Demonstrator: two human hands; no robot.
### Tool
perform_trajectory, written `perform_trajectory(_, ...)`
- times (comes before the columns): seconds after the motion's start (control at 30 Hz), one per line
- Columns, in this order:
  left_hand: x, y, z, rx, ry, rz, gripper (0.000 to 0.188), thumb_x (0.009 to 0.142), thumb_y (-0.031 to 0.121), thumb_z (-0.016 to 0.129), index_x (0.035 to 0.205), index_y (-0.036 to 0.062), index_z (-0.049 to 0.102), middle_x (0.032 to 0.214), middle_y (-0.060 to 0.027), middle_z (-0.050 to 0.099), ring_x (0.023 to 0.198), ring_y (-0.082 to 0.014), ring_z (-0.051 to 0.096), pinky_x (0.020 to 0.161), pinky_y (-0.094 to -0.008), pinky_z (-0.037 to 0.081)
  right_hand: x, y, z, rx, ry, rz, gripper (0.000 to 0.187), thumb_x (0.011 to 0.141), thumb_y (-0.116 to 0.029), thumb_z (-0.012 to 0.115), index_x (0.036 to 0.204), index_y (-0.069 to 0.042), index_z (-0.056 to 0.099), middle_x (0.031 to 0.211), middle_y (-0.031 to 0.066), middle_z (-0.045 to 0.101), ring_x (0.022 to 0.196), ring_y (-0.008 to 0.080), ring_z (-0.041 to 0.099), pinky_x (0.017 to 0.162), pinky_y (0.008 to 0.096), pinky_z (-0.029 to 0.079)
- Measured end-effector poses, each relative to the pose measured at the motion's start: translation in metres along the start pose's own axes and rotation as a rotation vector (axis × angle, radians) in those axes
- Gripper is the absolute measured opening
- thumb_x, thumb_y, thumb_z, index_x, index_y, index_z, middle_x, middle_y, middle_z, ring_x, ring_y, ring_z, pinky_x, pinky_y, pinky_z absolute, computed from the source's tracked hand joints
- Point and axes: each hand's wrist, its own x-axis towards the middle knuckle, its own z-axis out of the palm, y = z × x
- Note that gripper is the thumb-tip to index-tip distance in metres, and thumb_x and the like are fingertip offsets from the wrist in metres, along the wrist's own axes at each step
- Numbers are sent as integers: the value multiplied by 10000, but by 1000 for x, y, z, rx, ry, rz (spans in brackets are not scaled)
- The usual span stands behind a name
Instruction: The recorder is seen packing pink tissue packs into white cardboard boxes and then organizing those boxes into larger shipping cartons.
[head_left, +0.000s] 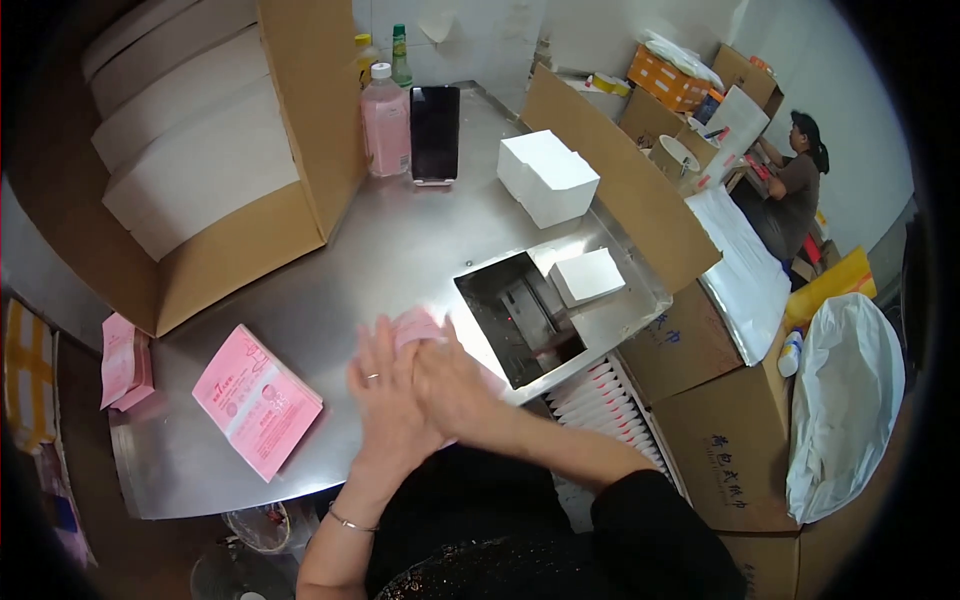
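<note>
Left of the opening [520,315], left hand [388,395] and right hand [452,385] overlap at pink paper [415,325], grip unclear; farther left, a carton [245,228] holds white stacks [205,165].

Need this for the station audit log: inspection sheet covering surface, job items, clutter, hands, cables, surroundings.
Surface: metal table with a rectangular opening.
Job items: pink item at the hands, blurred; pink packet stack to their left.
Clutter: phone, upright; pink bottle; larger white block; smaller white block.
Hands: left hand and right hand overlap; grip unclear.
Cables: nothing seen.
Surroundings: open carton, left; another person, upper right.
</note>
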Motion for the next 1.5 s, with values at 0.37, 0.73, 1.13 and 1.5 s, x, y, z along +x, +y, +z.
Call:
perform_trajectory(0.37,-2,3,-7,273,-194,-58,512,813,432,695,1207,108,640,1117,-166,555,963,-327,497,752,-450,378,-72,143,-38,-508,351,543,104,845,-107,661,905,-30,626,909,121,559,889,299,548,780,429,426)
perform_trajectory(0.73,-7,9,-3,97,-272,66,380,798,236,705,1118,43,637,1135,-193,559,985,-316,531,761,-433,448,-90,150,-46,-327,441,541,367,795,11,621,1163,8,617,1062,157,616,1041,328,562,841,449,443)
perform_trajectory(1.13,-6,12,-12,-95,-200,37,834,765,191,751,1495,43,378,956,-144,539,873,-316,564,766,-436,465,-9,46,16,-94,38,116,214,835,-127,603,1013,-12,630,868,154,586,905,363,606,1058,731,277)
perform_trajectory(1.5,-51,-55,-64,-120,42,-57,279,688,-21,636,956,56,657,1040,-150,582,1010,-350,536,893,-438,416,-59,93,-38,-106,178,473,129,863,-90,600,964,-48,668,829,162,660,809,346,654,732,485,489)
